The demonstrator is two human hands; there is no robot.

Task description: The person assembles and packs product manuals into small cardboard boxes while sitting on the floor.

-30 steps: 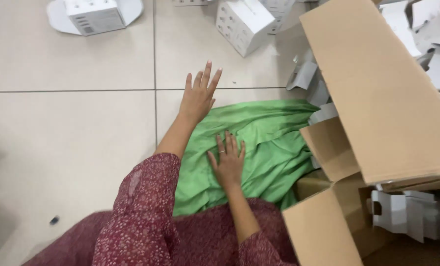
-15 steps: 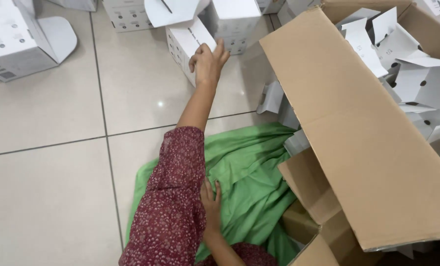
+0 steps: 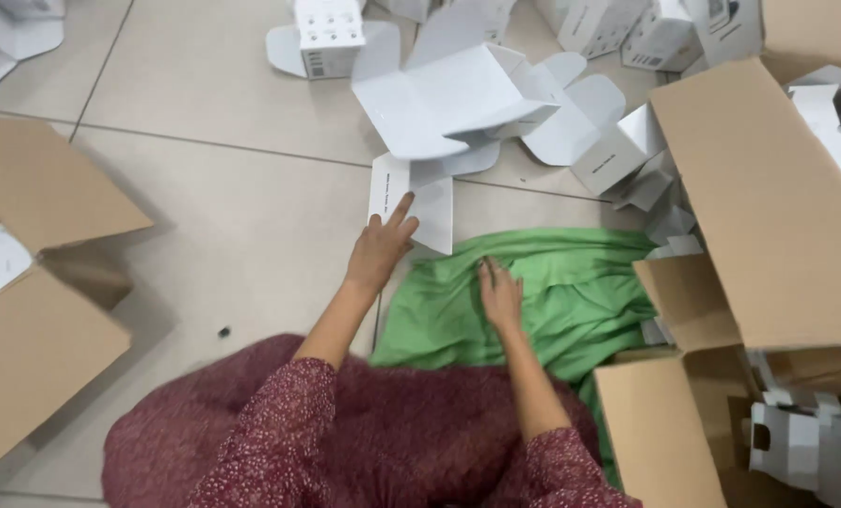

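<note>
My left hand (image 3: 380,249) grips the lower flap of an open white carton box (image 3: 448,99) that lies on the tiled floor in front of me. My right hand (image 3: 500,293) rests flat, fingers slightly apart, on a green cloth (image 3: 571,292) spread over the floor by my lap. I wear dark red patterned sleeves and clothing (image 3: 364,433).
A big brown cardboard box (image 3: 768,207) full of white cartons stands at the right, its flaps open. Another brown box (image 3: 34,282) sits at the left. Several white cartons (image 3: 326,33) lie scattered on the floor farther ahead.
My left hand reached out to a white carton and has drawn it nearer, now holding its flap. The view has swung left. My right hand stayed on the green cloth.
</note>
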